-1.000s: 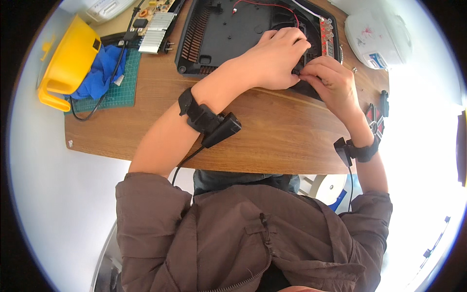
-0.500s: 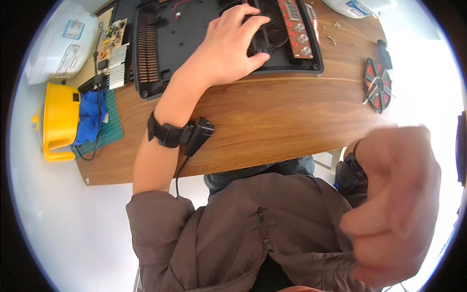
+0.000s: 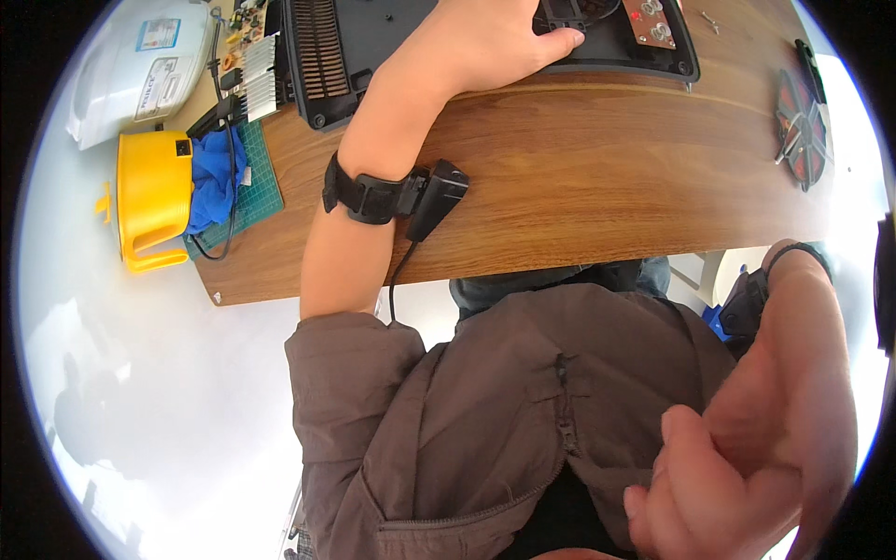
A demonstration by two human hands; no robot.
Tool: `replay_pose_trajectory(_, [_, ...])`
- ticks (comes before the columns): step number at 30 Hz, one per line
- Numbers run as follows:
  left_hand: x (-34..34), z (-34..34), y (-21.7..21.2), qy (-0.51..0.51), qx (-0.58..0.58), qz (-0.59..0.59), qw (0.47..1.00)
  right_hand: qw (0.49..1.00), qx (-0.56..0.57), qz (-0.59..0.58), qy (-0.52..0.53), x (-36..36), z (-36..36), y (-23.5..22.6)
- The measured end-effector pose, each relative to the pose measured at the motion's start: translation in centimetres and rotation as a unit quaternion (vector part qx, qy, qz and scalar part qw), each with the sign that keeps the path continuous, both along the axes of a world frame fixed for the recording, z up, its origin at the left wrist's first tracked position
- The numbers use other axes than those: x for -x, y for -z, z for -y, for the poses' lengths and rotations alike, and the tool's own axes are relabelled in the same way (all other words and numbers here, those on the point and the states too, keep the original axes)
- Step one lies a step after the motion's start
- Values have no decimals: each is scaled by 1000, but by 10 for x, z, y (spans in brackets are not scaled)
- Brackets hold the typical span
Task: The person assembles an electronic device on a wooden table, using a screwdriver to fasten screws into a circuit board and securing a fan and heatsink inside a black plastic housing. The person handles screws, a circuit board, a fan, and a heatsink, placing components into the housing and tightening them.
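Note:
My left hand [image 3: 485, 45] lies over the black plastic housing [image 3: 611, 61] at the top of the view. Its thumb is stretched out along the housing's near edge, and the other fingers are cut off by the frame. A brown circuit board [image 3: 651, 23] with clear round parts is fixed in the housing to the right of that hand. Close to my chest on the right, my right hand [image 3: 719, 485] is raised with its fingers curled in. No object shows in it, though the inside of the curl is partly hidden.
On the left stand a yellow handled container [image 3: 154, 201] with blue cloth beside it, a green cutting mat [image 3: 261, 177], a clear plastic tub [image 3: 140, 70] and a heatsinked circuit board [image 3: 261, 79]. A segmented screw case [image 3: 801, 131] and small screws [image 3: 711, 21] lie right.
The view has shifted, so the table sits higher and further left in it no longer; it appears up and to the right. My right hand has come lower, nearer my chest. My left hand stays on the housing.

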State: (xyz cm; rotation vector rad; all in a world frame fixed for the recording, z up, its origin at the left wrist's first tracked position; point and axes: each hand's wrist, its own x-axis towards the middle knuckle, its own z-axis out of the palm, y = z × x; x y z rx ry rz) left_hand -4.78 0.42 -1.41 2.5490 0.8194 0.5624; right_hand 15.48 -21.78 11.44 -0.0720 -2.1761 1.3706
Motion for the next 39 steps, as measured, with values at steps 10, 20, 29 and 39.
replay_pose_trajectory(10, [3,0,2,1,-9,-1,1000,1000,-16,-8,-6,-3,-3,9])
replay_pose_trajectory(20, [2,0,3,3,-7,5,1000,998,-64,-8,28,4,-10,6])
replay_pose_trajectory(29, [1,1,3,8,-4,17,1000,928,-265,9,262,9,-84,31])
replay_pose_trajectory(39, [0,6,-2,-29,-113,66,991,814,80,-58,573,-19,-171,113])
